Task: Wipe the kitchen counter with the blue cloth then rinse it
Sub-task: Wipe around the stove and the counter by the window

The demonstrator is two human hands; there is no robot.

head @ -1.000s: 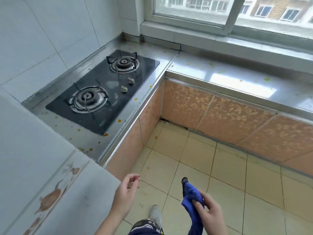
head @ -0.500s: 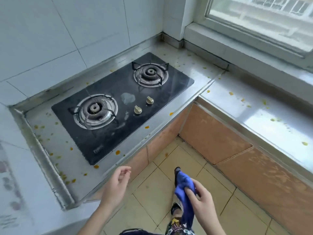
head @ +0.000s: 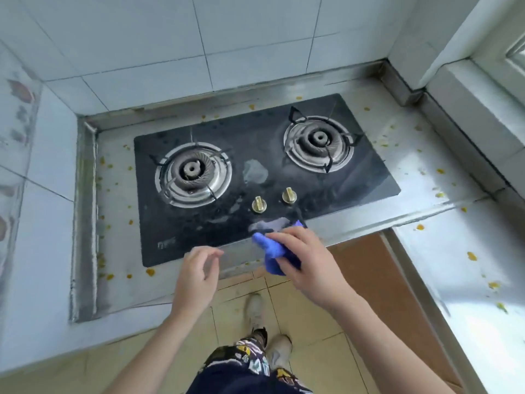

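My right hand (head: pixel 305 258) grips a bunched blue cloth (head: pixel 271 250) at the front edge of the steel counter (head: pixel 119 211), just below the two brass knobs (head: pixel 259 204) of the black gas hob (head: pixel 255 177). Part of the cloth is hidden under my fingers. My left hand (head: pixel 196 275) hovers over the counter's front edge to the left of the cloth, fingers loosely curled, holding nothing. Yellow crumbs lie scattered over the counter around the hob.
Two burners (head: pixel 193 173) (head: pixel 319 142) sit on the hob. White tiled walls (head: pixel 199 38) close the back and left. The counter turns the corner and runs along the right side (head: pixel 468 265) under a window sill. My feet stand on the beige floor tiles (head: pixel 312 317).
I have turned to face the hob. My right hand has brought the cloth up from floor height to the counter's front edge. My left hand has risen beside it.
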